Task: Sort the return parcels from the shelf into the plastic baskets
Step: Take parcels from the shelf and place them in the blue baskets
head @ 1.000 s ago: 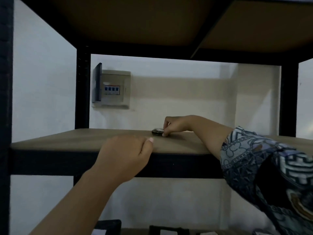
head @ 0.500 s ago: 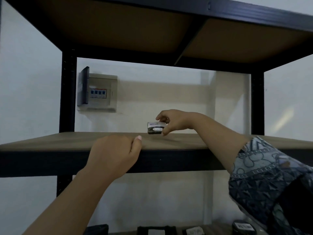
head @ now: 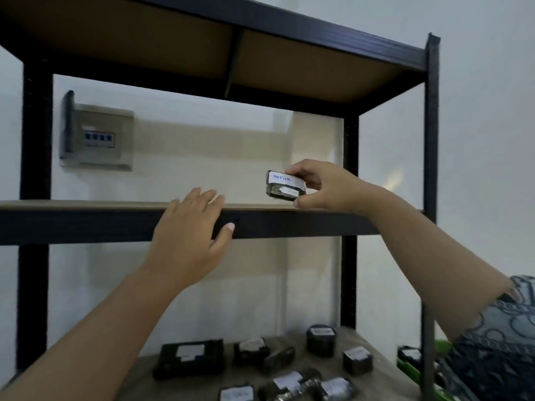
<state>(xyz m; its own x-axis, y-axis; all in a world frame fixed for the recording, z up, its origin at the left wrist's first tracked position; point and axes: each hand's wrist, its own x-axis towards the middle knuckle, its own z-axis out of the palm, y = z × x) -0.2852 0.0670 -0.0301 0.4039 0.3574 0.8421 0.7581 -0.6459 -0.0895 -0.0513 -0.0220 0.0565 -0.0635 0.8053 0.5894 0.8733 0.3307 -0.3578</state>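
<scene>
My right hand [head: 324, 185] pinches a small black-wrapped parcel [head: 282, 187] with a white label reading "RETUR", held just above the middle shelf board [head: 86, 204]. My left hand [head: 188, 235] hovers in front of that shelf's dark front beam, fingers straight and spread, holding nothing. On the lower shelf [head: 373, 369] lie several more black parcels with white labels, among them a flat wide one [head: 188, 358] and a round one [head: 321, 340]. A green plastic basket [head: 405, 367] shows partly at the lower right, behind the shelf post.
The black metal shelf frame has an upright post [head: 431, 175] at the right and another [head: 36, 134] at the left. A grey breaker box [head: 97, 137] hangs on the white wall behind. The top shelf board [head: 173, 33] is overhead.
My right hand has lifted the parcel off the middle shelf and drawn it toward me and to the right. My left hand let go of the shelf edge and opened. The view dropped, showing the lower shelf.
</scene>
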